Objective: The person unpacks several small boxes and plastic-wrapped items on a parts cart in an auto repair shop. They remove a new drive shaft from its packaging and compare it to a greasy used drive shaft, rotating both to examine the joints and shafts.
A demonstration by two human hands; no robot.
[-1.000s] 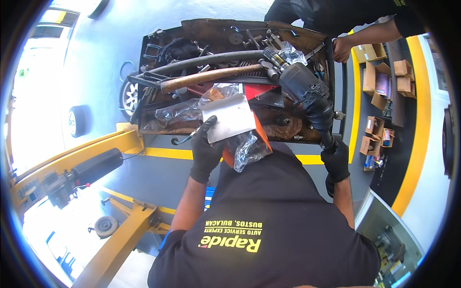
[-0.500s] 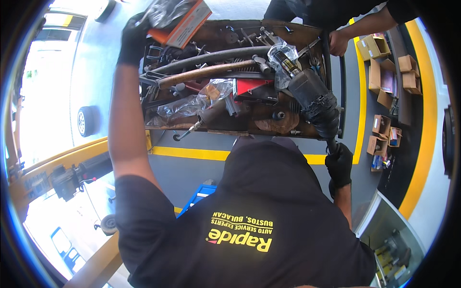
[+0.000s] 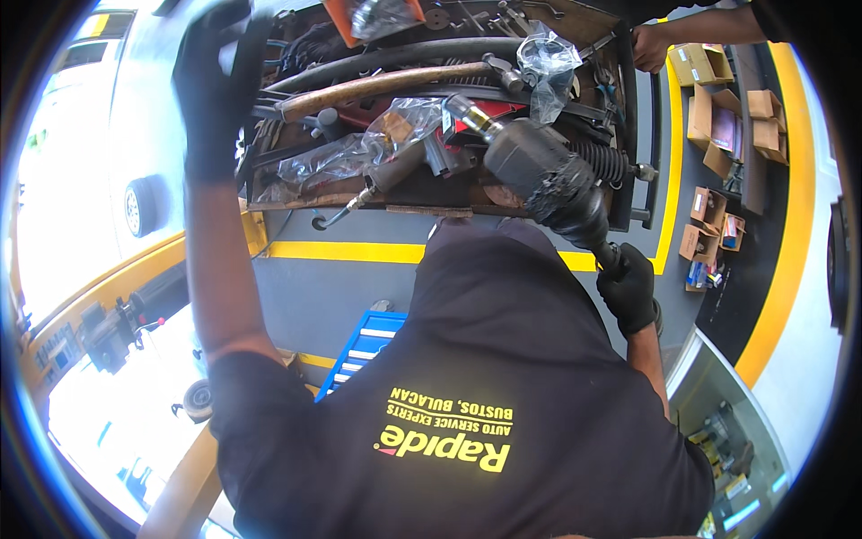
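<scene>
My right hand, in a black glove, is closed round the shaft of a greasy CV axle. The axle slants up and left over the near side of a tool tray, its splined end bare. Off the tray's far left corner is my black-gloved left hand, blurred, with a gap between thumb and fingers and nothing seen in it. An orange-and-clear plastic packet lies at the tray's far edge, apart from that hand. A wooden-handled hammer and a clear plastic bag lie in the tray.
Another person's hand rests at the tray's far right corner. A black ribbed boot lies inside the tray's right side. Cardboard boxes stand along the right. A blue tool cabinet is at lower left, a wheel farther left.
My left hand has let go of the packet and moved left. The axle's splined end has swung left and nearer, out of the clear bag, still in my right hand. The view has shifted.
</scene>
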